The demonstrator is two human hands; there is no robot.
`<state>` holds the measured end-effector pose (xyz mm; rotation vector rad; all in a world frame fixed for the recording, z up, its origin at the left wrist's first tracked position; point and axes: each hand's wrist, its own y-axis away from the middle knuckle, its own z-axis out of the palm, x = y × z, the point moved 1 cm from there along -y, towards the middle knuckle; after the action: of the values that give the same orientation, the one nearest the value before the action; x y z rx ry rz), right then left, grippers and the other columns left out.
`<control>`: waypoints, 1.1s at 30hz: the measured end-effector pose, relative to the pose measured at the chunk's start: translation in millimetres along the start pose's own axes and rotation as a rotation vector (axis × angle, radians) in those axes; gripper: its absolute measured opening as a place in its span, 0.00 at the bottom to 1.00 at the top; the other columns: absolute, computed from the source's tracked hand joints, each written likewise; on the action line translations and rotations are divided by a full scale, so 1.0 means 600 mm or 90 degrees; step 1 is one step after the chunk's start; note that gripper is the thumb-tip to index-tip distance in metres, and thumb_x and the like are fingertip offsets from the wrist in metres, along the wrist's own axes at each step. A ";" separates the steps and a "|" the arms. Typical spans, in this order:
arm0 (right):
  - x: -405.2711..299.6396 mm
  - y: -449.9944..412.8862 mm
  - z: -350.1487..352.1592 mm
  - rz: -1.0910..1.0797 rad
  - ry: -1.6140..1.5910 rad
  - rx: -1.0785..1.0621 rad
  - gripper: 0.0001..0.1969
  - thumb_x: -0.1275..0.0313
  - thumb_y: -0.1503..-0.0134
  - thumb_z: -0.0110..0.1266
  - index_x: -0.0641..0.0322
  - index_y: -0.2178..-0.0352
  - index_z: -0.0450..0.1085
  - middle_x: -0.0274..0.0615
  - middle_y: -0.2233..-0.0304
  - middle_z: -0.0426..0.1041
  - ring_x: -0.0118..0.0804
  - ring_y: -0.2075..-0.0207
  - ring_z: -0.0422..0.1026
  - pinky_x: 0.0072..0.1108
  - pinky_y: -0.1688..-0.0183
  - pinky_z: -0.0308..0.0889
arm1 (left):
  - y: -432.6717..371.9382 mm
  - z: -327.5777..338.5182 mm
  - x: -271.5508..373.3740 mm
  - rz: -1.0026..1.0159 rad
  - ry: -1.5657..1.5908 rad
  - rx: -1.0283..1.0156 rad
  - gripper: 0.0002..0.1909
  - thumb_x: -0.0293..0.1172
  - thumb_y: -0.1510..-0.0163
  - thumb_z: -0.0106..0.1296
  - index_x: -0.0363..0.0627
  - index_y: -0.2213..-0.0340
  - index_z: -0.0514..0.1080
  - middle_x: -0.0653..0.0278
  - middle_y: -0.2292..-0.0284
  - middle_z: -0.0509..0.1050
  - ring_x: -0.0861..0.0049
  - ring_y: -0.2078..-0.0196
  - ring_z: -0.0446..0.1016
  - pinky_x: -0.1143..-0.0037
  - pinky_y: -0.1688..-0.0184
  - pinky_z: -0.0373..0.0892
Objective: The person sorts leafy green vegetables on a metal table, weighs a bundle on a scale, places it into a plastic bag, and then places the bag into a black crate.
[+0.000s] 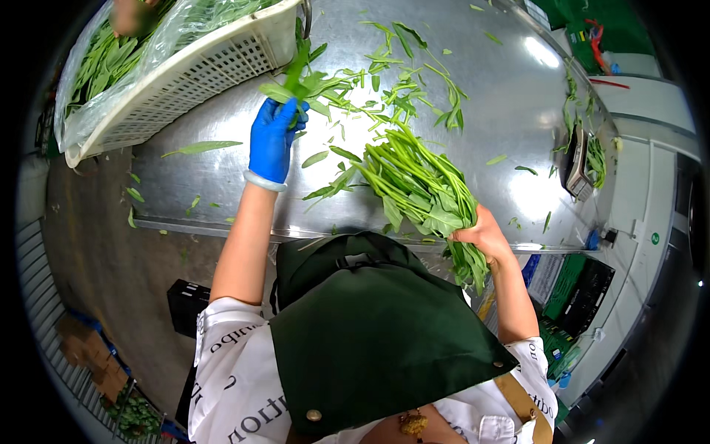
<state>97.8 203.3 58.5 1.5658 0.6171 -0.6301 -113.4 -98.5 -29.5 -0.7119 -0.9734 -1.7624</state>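
My left hand (272, 140), in a blue glove, pinches a leafy green sprig (299, 83) above the metal table. Motion blurs part of the sprig. My bare right hand (481, 236) grips a thick bunch of long-stemmed leafy greens (424, 180), which look like water spinach, around its leafy part. The stems point away from me over the table, and the leaf tips hang past its near edge. Between and beyond my hands, cut stem pieces and loose leaves (405, 91) lie scattered on the tabletop.
A white perforated plastic crate (194, 69), lined with clear plastic and holding more greens, stands at the upper left. A blurred part of a person shows above it. What looks like a scale (579, 164) sits by the table's right edge. Green crates (566, 286) are below right.
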 end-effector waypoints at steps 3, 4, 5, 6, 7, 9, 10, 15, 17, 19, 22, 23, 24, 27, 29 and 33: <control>0.000 0.003 0.007 -0.002 -0.059 -0.009 0.31 0.85 0.66 0.56 0.70 0.54 0.62 0.37 0.61 0.69 0.29 0.60 0.66 0.20 0.55 0.62 | 0.017 0.026 -0.029 -0.142 -0.317 -0.207 0.20 0.28 0.50 0.52 0.37 0.54 0.64 0.62 0.63 0.72 0.81 0.62 0.70 0.80 0.58 0.67; 0.001 -0.003 0.009 0.004 -0.051 -0.027 0.31 0.85 0.66 0.57 0.70 0.54 0.62 0.37 0.62 0.69 0.29 0.60 0.66 0.20 0.56 0.62 | 0.043 0.052 -0.053 -0.062 -0.335 -0.292 0.21 0.27 0.51 0.53 0.38 0.54 0.65 0.63 0.62 0.73 0.81 0.61 0.70 0.80 0.57 0.67; 0.002 -0.007 0.011 0.012 -0.043 -0.039 0.30 0.85 0.66 0.57 0.69 0.54 0.63 0.37 0.62 0.69 0.29 0.60 0.67 0.20 0.56 0.62 | 0.065 0.077 -0.074 0.018 -0.348 -0.380 0.22 0.26 0.52 0.54 0.40 0.53 0.66 0.63 0.61 0.73 0.81 0.60 0.70 0.79 0.56 0.66; 0.002 -0.010 0.010 0.017 -0.034 -0.050 0.30 0.85 0.65 0.57 0.69 0.55 0.63 0.37 0.62 0.69 0.29 0.61 0.67 0.20 0.57 0.63 | 0.064 0.084 -0.076 0.003 -0.347 -0.372 0.21 0.25 0.52 0.54 0.40 0.54 0.67 0.63 0.62 0.73 0.81 0.61 0.71 0.79 0.56 0.67; 0.003 -0.010 0.009 0.025 -0.047 -0.051 0.30 0.84 0.65 0.57 0.69 0.55 0.63 0.37 0.62 0.70 0.29 0.61 0.67 0.20 0.57 0.63 | 0.060 0.090 -0.074 -0.011 -0.345 -0.365 0.20 0.24 0.52 0.53 0.41 0.55 0.68 0.64 0.62 0.73 0.81 0.61 0.71 0.79 0.56 0.67; 0.007 -0.008 0.004 0.042 -0.073 -0.053 0.31 0.84 0.66 0.58 0.68 0.54 0.63 0.37 0.62 0.70 0.30 0.61 0.67 0.20 0.57 0.63 | 0.049 0.091 -0.060 -0.040 -0.241 -0.312 0.15 0.22 0.52 0.52 0.40 0.59 0.71 0.65 0.62 0.74 0.81 0.62 0.71 0.79 0.57 0.67; 0.009 -0.005 0.001 0.051 -0.091 -0.048 0.31 0.84 0.66 0.58 0.68 0.54 0.63 0.37 0.62 0.70 0.30 0.62 0.68 0.20 0.57 0.63 | 0.034 0.074 -0.056 -0.010 -0.259 -0.257 0.15 0.21 0.52 0.52 0.39 0.59 0.72 0.64 0.62 0.74 0.81 0.63 0.71 0.80 0.57 0.67; 0.025 0.004 -0.006 0.097 -0.164 -0.011 0.31 0.84 0.66 0.58 0.66 0.54 0.64 0.38 0.63 0.70 0.31 0.62 0.68 0.20 0.58 0.63 | 0.009 0.058 -0.014 -0.045 -0.226 -0.140 0.15 0.22 0.52 0.53 0.35 0.60 0.70 0.60 0.64 0.74 0.80 0.64 0.72 0.80 0.59 0.68; 0.021 0.001 0.007 0.101 -0.151 -0.008 0.31 0.82 0.65 0.59 0.66 0.54 0.64 0.38 0.63 0.71 0.31 0.62 0.69 0.20 0.57 0.63 | 0.036 0.086 -0.027 -0.208 -0.286 -0.255 0.17 0.24 0.52 0.55 0.35 0.59 0.69 0.61 0.64 0.74 0.80 0.65 0.72 0.80 0.59 0.67; 0.008 -0.001 0.022 0.098 -0.137 -0.003 0.31 0.81 0.65 0.60 0.66 0.54 0.64 0.38 0.63 0.71 0.31 0.62 0.69 0.20 0.57 0.63 | 0.073 0.121 -0.060 -0.087 -0.460 -0.342 0.17 0.29 0.53 0.57 0.37 0.60 0.70 0.64 0.68 0.74 0.82 0.68 0.71 0.81 0.64 0.67; 0.021 -0.004 0.013 0.089 -0.159 -0.019 0.30 0.79 0.64 0.61 0.66 0.54 0.64 0.41 0.63 0.71 0.33 0.63 0.70 0.21 0.58 0.64 | 0.062 0.119 -0.078 -0.001 -0.485 -0.227 0.11 0.29 0.52 0.55 0.41 0.65 0.74 0.66 0.71 0.74 0.83 0.70 0.70 0.81 0.65 0.67; 0.028 -0.003 0.009 0.084 -0.174 -0.018 0.30 0.79 0.64 0.61 0.66 0.54 0.63 0.42 0.64 0.71 0.33 0.64 0.70 0.22 0.59 0.65 | 0.044 0.105 -0.066 -0.082 -0.380 -0.153 0.09 0.29 0.52 0.54 0.42 0.67 0.75 0.66 0.72 0.74 0.83 0.70 0.71 0.81 0.65 0.67; 0.035 0.001 0.003 0.091 -0.208 -0.034 0.30 0.79 0.64 0.60 0.67 0.55 0.63 0.43 0.65 0.71 0.35 0.65 0.71 0.24 0.61 0.66 | 0.022 0.077 -0.057 -0.028 -0.359 -0.062 0.09 0.28 0.51 0.52 0.40 0.66 0.74 0.65 0.72 0.75 0.82 0.69 0.72 0.80 0.65 0.67; 0.053 0.012 -0.003 0.098 -0.301 -0.062 0.29 0.78 0.63 0.57 0.68 0.55 0.62 0.46 0.66 0.71 0.38 0.71 0.71 0.29 0.66 0.67 | -0.023 0.026 -0.005 0.048 -0.294 0.098 0.10 0.26 0.51 0.54 0.36 0.66 0.74 0.63 0.71 0.76 0.82 0.69 0.72 0.83 0.64 0.67; 0.060 0.015 0.007 0.078 -0.348 -0.050 0.29 0.77 0.63 0.56 0.69 0.55 0.61 0.49 0.67 0.70 0.41 0.76 0.69 0.33 0.70 0.66 | -0.028 0.006 -0.032 0.056 -0.292 0.066 0.09 0.25 0.53 0.55 0.38 0.67 0.74 0.66 0.75 0.74 0.84 0.73 0.70 0.83 0.67 0.66; 0.070 0.009 0.016 0.068 -0.424 -0.107 0.28 0.77 0.62 0.56 0.71 0.56 0.61 0.48 0.69 0.70 0.40 0.74 0.71 0.29 0.69 0.68 | 0.051 0.096 -0.046 0.106 -0.444 -0.260 0.14 0.27 0.53 0.56 0.45 0.62 0.74 0.69 0.71 0.69 0.83 0.72 0.67 0.82 0.68 0.64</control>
<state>130.8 194.2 31.7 1.1260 0.0793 -0.9317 -72.5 -42.9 -13.0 -1.6950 -0.9570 -1.5966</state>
